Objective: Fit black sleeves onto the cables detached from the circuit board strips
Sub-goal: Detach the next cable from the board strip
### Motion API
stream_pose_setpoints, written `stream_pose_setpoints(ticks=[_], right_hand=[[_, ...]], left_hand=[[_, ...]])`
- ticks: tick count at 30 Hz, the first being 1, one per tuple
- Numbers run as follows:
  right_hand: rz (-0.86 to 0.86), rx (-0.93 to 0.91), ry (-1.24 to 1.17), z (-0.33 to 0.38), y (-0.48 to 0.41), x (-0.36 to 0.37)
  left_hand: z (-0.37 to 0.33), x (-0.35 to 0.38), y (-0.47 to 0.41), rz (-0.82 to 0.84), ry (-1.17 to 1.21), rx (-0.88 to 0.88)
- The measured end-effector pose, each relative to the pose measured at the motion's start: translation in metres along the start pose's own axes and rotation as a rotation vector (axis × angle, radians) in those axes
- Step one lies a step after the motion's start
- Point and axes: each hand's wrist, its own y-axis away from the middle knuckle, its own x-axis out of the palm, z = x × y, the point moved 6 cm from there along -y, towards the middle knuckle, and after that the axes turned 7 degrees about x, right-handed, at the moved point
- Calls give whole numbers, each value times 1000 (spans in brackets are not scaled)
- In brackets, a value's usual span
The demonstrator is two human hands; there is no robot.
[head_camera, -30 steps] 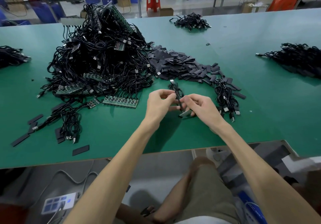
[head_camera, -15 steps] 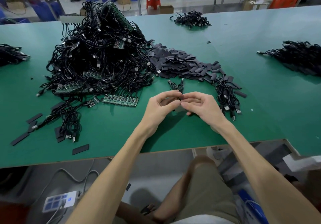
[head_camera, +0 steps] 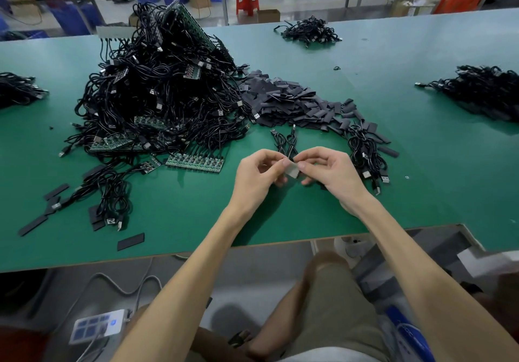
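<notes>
We saw the left hand (head_camera: pixel 258 177) and right hand (head_camera: pixel 332 173) meet over the green table (head_camera: pixel 421 165), both pinching a flat sleeve (head_camera: pixel 292 169) between fingertips. The cable (head_camera: pixel 289 141) ran from that pinch away across the table.
</notes>
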Motion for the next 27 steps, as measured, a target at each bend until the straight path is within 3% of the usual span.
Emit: stream_pose_setpoints(ticks=[5,13,27], right_hand=[[42,-8,168,-1,0,7],[20,11,103,1,1,6],[-22,-10,194,0,1,5]], left_hand=[[3,-5,1,-41,20,-10],[-1,2,2,53,45,-11],[0,7,2,61,-166,-4]])
